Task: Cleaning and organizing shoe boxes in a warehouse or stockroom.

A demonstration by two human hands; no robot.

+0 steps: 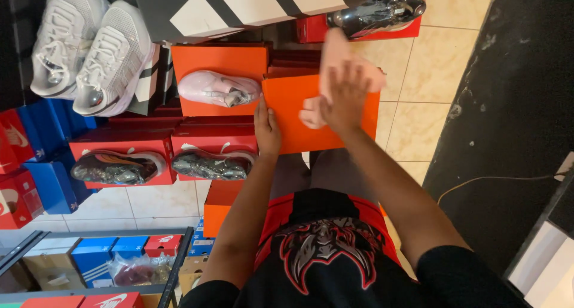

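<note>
Nearest to you is your own black shirt (326,254) with its red and grey print, and your two forearms reach up from it toward the stacked boxes.

At the far left, a pair of white sneakers (89,51) sits on top of a dark box, with blue and red boxes (36,158) stacked below it. Just right of those, a dark wrapped shoe (116,167) lies on a red box, and a second wrapped shoe (210,163) lies on the red box beside it. Above them, a pale pink wrapped shoe (218,88) rests on an orange box (218,62).

Your left hand (266,127) grips the left edge of the orange box lid (287,114), thumb on top and fingers curled under it. The lid is held roughly flat in front of you, just right of the pink shoe's box and above your knees.

Your right hand (344,99) lies spread on the lid, fingers wide, pressing on a pale pink shoe (341,54) that juts past the lid's far edge; whether it grips the shoe or only rests on it, you cannot tell, as the hand is blurred.

Further right, a shiny silver wrapped shoe (376,14) sits on a red box, then beige floor tiles (436,57) and a dark mat (514,105).
</note>
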